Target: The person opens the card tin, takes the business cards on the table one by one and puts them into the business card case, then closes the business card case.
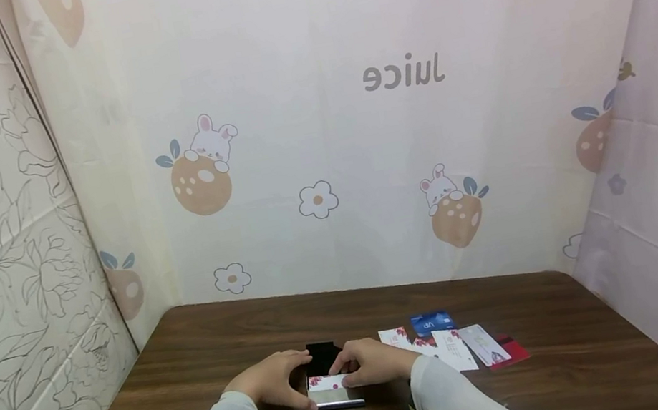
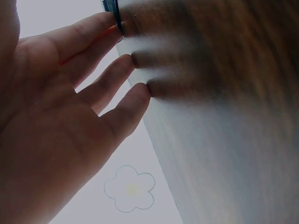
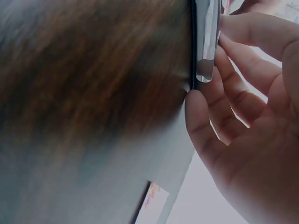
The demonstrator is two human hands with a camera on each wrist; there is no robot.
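A business card case (image 1: 335, 404) with a silver front edge lies on the table, its black lid (image 1: 321, 355) flipped up at the back. A white card with red flowers (image 1: 324, 382) sits in it. My left hand (image 1: 276, 380) holds the case at its left side, thumb at the front corner and fingers by the lid; in the left wrist view its fingertips (image 2: 140, 91) reach the tabletop. My right hand (image 1: 376, 362) pinches the flowered card at its right end with thumb and index finger. In the right wrist view, the other fingers curl beside the silver case end (image 3: 205, 56).
Right of the hands lie several loose cards: a blue card (image 1: 432, 322), white flowered cards (image 1: 454, 351), a pale card (image 1: 484, 344) and a red card (image 1: 513, 350). The brown wooden table (image 1: 160, 407) ends at a patterned cloth backdrop (image 1: 303, 129).
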